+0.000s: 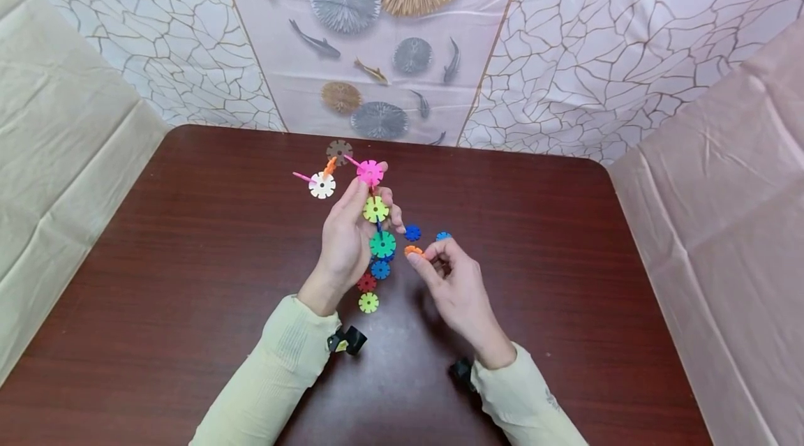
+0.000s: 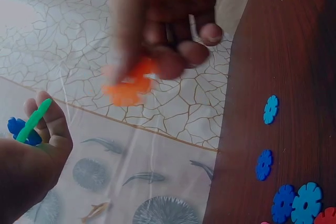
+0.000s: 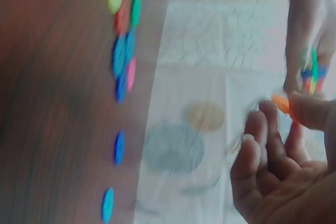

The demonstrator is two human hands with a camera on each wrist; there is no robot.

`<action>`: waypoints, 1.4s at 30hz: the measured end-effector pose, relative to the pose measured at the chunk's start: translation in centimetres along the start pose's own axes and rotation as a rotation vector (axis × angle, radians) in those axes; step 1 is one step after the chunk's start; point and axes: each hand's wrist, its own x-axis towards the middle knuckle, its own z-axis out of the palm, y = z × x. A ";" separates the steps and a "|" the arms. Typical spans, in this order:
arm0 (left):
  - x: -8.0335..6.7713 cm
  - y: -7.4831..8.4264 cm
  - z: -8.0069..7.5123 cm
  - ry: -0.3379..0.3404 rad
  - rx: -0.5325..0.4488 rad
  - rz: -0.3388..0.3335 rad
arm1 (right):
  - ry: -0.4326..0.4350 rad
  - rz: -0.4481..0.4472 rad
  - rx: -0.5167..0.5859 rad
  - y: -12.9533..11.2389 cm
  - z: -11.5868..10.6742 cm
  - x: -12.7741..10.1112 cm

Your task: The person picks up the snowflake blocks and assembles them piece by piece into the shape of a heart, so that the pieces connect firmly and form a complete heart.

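Note:
My left hand [image 1: 352,229] holds up a chain of interlocked plastic snowflake discs [image 1: 375,223]: pink on top, then yellow-green, green and blue, with white, orange and brown discs branching off to the upper left [image 1: 323,181]. My right hand [image 1: 440,271] pinches a single orange disc [image 1: 412,250] between thumb and forefinger, just right of the chain's green disc. The left wrist view shows that orange disc [image 2: 128,85], blurred, under the right hand's fingers [image 2: 173,51]. In the right wrist view the orange disc [image 3: 282,103] sits at my fingertips, close to the chain [image 3: 312,72].
Loose discs lie on the dark brown table [image 1: 188,278]: two blue ones [image 1: 412,232] beside my right hand, a red one [image 1: 367,283] and a yellow-green one [image 1: 368,302] below the chain. Patterned plastic sheeting [image 1: 402,34] walls the table's far side and both flanks.

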 end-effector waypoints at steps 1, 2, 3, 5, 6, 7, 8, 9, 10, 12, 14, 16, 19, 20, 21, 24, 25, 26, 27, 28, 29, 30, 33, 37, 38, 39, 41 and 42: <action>0.0 0.1 0.0 -0.004 -0.007 0.001 | 0.015 -0.010 0.017 -0.4 0.3 -0.3; 0.0 0.1 0.0 -0.007 -0.010 0.004 | 0.029 -0.019 0.030 -0.7 0.5 -0.6; 0.0 0.1 0.0 -0.010 -0.014 0.007 | 0.041 -0.023 0.043 -0.9 0.8 -0.8; 0.1 0.2 0.0 -0.015 -0.016 0.016 | 0.065 -0.042 0.065 -1.3 1.2 -1.3; 0.1 0.2 0.1 -0.014 -0.016 0.022 | 0.074 -0.054 0.070 -1.5 1.4 -1.5; 0.0 0.2 0.1 -0.012 -0.015 0.025 | 0.081 -0.073 0.075 -1.6 1.6 -1.7; 0.0 0.2 0.1 -0.008 -0.013 0.027 | 0.086 -0.092 0.083 -1.8 1.8 -1.8; 0.0 0.2 0.1 -0.006 -0.012 0.029 | 0.085 -0.112 0.089 -1.9 1.9 -2.0; 0.0 0.2 0.1 -0.004 -0.012 0.030 | 0.082 -0.132 0.093 -2.1 2.1 -2.1; 0.0 0.2 0.2 0.000 -0.016 0.030 | 0.075 -0.174 0.095 -2.4 2.3 -2.2; 0.0 0.1 0.2 -0.001 -0.021 0.030 | 0.074 -0.200 0.092 -2.9 2.4 -2.3; -0.1 0.0 0.3 -0.007 -0.029 0.031 | 0.076 -0.214 0.088 -3.7 2.4 -2.2; -0.1 -0.1 0.4 -0.011 -0.029 0.033 | 0.082 -0.205 0.091 -5.2 2.2 -2.3; -0.1 -0.2 0.3 -0.012 -0.029 0.033 | 0.085 -0.212 0.093 -5.3 2.1 -2.3; -0.1 -0.2 0.4 -0.013 -0.029 0.035 | 0.091 -0.215 0.092 -5.6 2.1 -2.3; -0.2 -0.2 0.4 -0.014 -0.027 0.039 | 0.102 -0.217 0.086 -5.1 2.3 -2.2; -0.2 -0.2 0.4 -0.013 -0.027 0.042 | 0.109 -0.222 0.084 -4.6 2.4 -2.2; -0.2 -0.2 0.5 -0.011 -0.026 0.044 | 0.119 -0.228 0.078 -4.1 2.6 -2.1; -0.2 -0.2 0.5 -0.009 -0.026 0.048 | 0.128 -0.227 0.072 -4.0 2.7 -2.1; -0.2 -0.3 0.5 -0.007 -0.024 0.053 | 0.138 -0.233 0.065 -3.5 2.9 -2.1; -0.1 -0.3 0.6 -0.004 -0.021 0.059 | 0.150 -0.243 0.058 -3.1 3.1 -2.1; -0.2 -0.3 0.6 -0.001 -0.019 0.067 | 0.165 -0.261 0.052 -2.9 3.2 -2.1; -0.2 -0.5 0.7 0.011 -0.014 0.089 | 0.200 -0.305 0.025 -2.9 3.3 -2.0; -0.2 -0.6 0.9 0.033 -0.038 0.098 | 0.213 -0.333 0.000 -3.1 3.4 -2.0; -0.2 -0.7 1.0 0.040 -0.050 0.097 | 0.214 -0.338 -0.005 -3.1 3.4 -2.0; -0.2 -0.7 1.0 0.046 -0.058 0.098 | 0.216 -0.344 -0.010 -3.1 3.5 -2.0; -0.2 -0.8 1.0 0.057 -0.070 0.109 | 0.220 -0.356 -0.016 -3.1 3.6 -2.0; -0.2 -0.9 1.1 0.061 -0.071 0.112 | 0.223 -0.362 -0.016 -3.1 3.6 -2.0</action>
